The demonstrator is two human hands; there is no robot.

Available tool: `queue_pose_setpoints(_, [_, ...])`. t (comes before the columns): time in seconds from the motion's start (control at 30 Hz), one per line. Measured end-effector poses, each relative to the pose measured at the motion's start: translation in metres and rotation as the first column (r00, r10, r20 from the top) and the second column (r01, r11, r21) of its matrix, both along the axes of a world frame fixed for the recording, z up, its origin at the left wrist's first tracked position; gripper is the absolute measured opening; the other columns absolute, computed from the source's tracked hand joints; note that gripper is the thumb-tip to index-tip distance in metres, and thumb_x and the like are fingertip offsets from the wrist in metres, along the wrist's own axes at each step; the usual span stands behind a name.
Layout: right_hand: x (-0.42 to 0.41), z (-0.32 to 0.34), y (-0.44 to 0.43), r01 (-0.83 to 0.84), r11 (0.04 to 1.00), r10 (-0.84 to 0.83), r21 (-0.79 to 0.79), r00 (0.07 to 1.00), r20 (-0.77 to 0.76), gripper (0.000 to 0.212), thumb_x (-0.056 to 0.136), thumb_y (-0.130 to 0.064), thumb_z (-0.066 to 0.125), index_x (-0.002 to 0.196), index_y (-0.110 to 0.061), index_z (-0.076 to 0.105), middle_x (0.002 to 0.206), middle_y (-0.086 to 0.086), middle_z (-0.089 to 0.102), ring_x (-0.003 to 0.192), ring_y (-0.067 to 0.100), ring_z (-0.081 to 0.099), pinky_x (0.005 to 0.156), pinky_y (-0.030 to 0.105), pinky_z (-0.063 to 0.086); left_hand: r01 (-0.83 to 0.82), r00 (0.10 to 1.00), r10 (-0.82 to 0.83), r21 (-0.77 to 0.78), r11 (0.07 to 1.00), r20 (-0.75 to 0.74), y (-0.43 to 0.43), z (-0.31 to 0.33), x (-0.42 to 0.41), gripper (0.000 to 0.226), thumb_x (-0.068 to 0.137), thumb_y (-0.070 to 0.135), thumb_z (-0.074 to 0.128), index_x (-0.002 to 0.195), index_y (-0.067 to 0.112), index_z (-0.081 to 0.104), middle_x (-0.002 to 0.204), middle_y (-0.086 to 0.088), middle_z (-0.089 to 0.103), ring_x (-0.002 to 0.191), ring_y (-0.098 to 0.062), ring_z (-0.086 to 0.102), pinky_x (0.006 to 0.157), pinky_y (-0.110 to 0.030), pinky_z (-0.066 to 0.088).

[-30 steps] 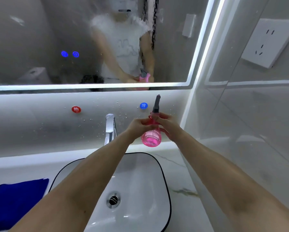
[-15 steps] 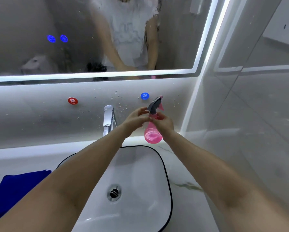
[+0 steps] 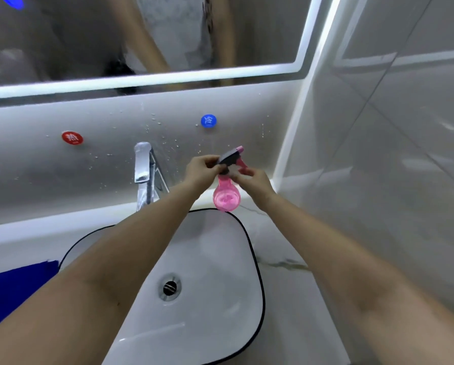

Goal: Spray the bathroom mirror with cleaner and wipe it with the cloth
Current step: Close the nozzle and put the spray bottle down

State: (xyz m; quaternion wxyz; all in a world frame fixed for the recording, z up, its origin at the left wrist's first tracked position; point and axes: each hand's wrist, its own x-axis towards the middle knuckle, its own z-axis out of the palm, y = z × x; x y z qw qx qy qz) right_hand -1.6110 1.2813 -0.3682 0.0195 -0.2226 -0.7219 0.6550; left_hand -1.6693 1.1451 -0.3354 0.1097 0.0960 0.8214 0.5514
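A pink spray bottle [image 3: 226, 197] with a grey trigger head hangs above the far right corner of the basin. My left hand [image 3: 202, 171] grips the grey head from the left. My right hand [image 3: 256, 180] holds the bottle's neck from the right. The mirror [image 3: 76, 43] fills the top of the view, wet and streaked, with a lit strip along its lower edge. A blue cloth [image 3: 12, 291] lies on the counter at the far left, partly cut off by the frame.
A white basin [image 3: 228, 272] with a black rim and a drain sits below my arms. A chrome tap [image 3: 144, 175] stands behind it. Red and blue round stickers mark the wet back wall. A tiled wall closes the right side.
The view has tilted downward, so less of the mirror shows. The spray head has turned from pointing up to lying sideways. Both hands stay on the bottle.
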Motion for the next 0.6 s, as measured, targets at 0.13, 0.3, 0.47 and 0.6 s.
queue_pose_setpoints(0.13, [-0.007,-0.003,0.012,0.119,0.993,-0.121,-0.021,0.989,-0.086,0.065,0.075,-0.026,0.079,0.126,-0.019,0.039,0.118,0.005,0.050,0.105,0.023,0.058,0.091,0.035,0.049,0.025,0.993,-0.042,0.158,0.987,0.109,0.011,-0.005,-0.005,0.035,0.081,-0.005,0.064,0.116,-0.002,0.062,0.096,-0.011,0.064,0.076,-0.013,0.061,0.079,-0.023,0.052])
queue_pose_setpoints(0.3, [-0.021,-0.010,0.019,0.063,0.987,-0.085,-0.146,0.985,-0.149,0.027,0.086,-0.001,0.064,0.111,-0.010,0.058,0.101,0.012,0.062,0.097,0.028,0.061,0.092,0.050,0.052,0.135,0.968,-0.164,0.159,0.978,0.188,0.018,-0.015,-0.015,0.033,0.083,-0.006,0.062,0.116,-0.001,0.060,0.097,-0.013,0.061,0.080,-0.016,0.061,0.084,-0.027,0.050])
queue_pose_setpoints(0.47, [-0.013,-0.046,0.018,0.120,0.942,-0.135,-0.313,0.990,-0.029,0.023,0.086,0.007,0.059,0.095,-0.014,0.059,0.102,0.011,0.062,0.107,0.033,0.058,0.091,0.043,0.051,0.109,0.968,-0.123,0.075,0.991,0.220,0.014,-0.049,-0.017,0.045,0.085,0.004,0.065,0.128,0.003,0.052,0.125,-0.016,0.058,0.110,-0.022,0.056,0.093,-0.027,0.044])
queue_pose_setpoints(0.6, [-0.008,-0.072,0.013,0.128,0.920,-0.126,-0.370,0.992,0.030,0.023,0.088,0.012,0.055,0.092,-0.011,0.055,0.097,0.008,0.059,0.095,0.026,0.062,0.085,0.033,0.054,0.168,0.973,-0.142,-0.138,0.976,0.182,-0.005,-0.076,-0.022,0.042,0.087,0.017,0.064,0.128,0.012,0.055,0.129,-0.004,0.058,0.121,-0.019,0.052,0.099,-0.028,0.041])
